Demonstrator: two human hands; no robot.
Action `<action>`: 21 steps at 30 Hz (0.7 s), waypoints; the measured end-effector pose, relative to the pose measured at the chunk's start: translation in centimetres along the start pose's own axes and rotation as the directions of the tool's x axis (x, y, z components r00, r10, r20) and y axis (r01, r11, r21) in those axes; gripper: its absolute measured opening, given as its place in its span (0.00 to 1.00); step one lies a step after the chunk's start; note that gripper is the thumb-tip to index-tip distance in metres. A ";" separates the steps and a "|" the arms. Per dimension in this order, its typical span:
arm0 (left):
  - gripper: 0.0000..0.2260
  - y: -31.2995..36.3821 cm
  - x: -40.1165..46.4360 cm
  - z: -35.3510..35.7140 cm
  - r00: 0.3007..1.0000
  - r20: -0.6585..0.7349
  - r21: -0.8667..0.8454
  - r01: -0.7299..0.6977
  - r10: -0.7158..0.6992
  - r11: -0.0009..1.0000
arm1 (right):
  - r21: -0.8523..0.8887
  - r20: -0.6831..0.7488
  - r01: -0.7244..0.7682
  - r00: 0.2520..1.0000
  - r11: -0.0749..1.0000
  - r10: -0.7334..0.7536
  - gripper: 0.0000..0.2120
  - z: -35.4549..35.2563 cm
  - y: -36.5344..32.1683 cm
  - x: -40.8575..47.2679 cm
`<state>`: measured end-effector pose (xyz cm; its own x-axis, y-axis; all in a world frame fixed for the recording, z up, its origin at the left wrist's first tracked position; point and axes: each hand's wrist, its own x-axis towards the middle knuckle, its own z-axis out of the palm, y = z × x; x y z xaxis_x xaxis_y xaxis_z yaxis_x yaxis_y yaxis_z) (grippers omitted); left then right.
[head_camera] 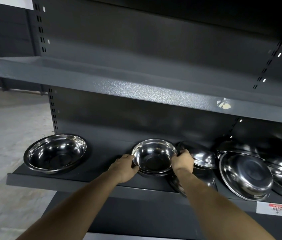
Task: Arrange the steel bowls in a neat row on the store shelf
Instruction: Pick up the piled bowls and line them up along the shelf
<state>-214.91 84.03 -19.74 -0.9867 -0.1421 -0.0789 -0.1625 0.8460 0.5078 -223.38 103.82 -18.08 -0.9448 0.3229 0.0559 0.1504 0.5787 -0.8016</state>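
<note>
Dark shelf [78, 177] first: one bowl [55, 153] sits upright at its left end, a jumbled pile [246, 175] at its right. Mid-shelf, my left hand [124, 168] and right hand [182, 162] clamp the small bowl [154, 155]. Plenty left.

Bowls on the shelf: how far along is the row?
Done: one bowl sits upright at the left end. In hand: the left hand and right hand hold the second bowl by its rim. Left: the jumbled pile on the right, tilted and overlapping.
</note>
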 end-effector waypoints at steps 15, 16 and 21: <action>0.24 -1.0 -0.4 -0.7 1.000 -0.005 -0.008 0.009 -0.009 1.000 | -0.051 0.038 0.064 0.997 0.997 -0.062 0.17 0.0 0.2 -0.4; 0.25 -1.0 -0.4 -0.6 1.000 -0.004 -0.007 0.006 -0.007 1.000 | -0.055 0.038 0.067 0.997 0.996 -0.065 0.18 -0.1 0.2 -0.4; 0.27 -1.1 -0.5 -0.5 1.000 -0.008 -0.016 0.009 -0.010 1.000 | -0.068 0.054 0.062 0.997 0.996 -0.059 0.18 -0.1 0.2 -0.7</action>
<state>-214.23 82.98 -19.85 -0.9850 -0.1541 -0.0772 -0.1716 0.8364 0.5206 -222.69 103.80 -18.21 -0.9664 0.2473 0.0703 0.1108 0.6471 -0.7543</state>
